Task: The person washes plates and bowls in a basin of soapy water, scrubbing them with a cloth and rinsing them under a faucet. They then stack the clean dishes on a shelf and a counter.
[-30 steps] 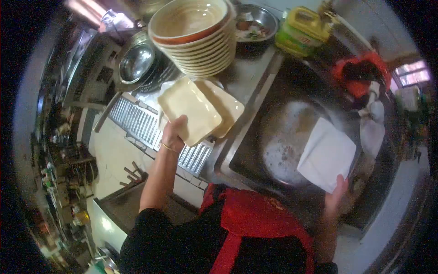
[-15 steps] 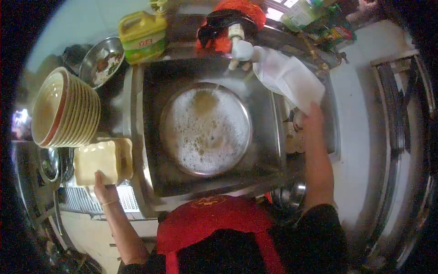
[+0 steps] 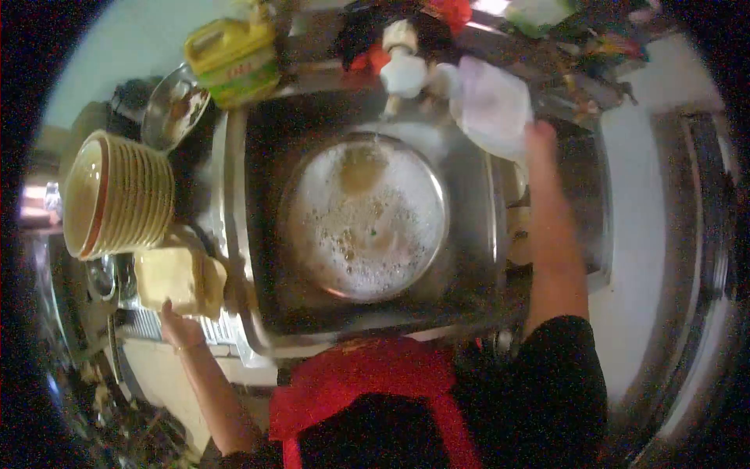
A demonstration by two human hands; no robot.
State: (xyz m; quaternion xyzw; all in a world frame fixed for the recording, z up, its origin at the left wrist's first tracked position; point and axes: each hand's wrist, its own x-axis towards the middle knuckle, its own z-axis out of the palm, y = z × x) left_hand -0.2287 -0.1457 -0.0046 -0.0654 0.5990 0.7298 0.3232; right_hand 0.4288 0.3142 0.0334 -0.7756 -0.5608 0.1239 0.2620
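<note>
My left hand (image 3: 178,327) grips the lower edge of a stack of cream square dishes (image 3: 168,280), left of the sink. At the upper right, my right hand (image 3: 541,139) is closed on the edge of a whitish, blurred container (image 3: 492,105), beside the white faucet (image 3: 404,76). A round metal basin (image 3: 367,219) of foamy, brownish water stands in the sink (image 3: 269,313). Water runs from the faucet into it.
A tall stack of cream bowls (image 3: 117,195) lies tilted at the left. Behind it are a metal bowl with scraps (image 3: 176,109) and a yellow-green jug (image 3: 233,66). Pale dishes (image 3: 519,227) sit right of the sink. Red and black items (image 3: 367,35) are behind the faucet.
The view has shifted a little. My right hand and the whitish container have moved up, nearer the faucet. My left hand is still at the dish stack.
</note>
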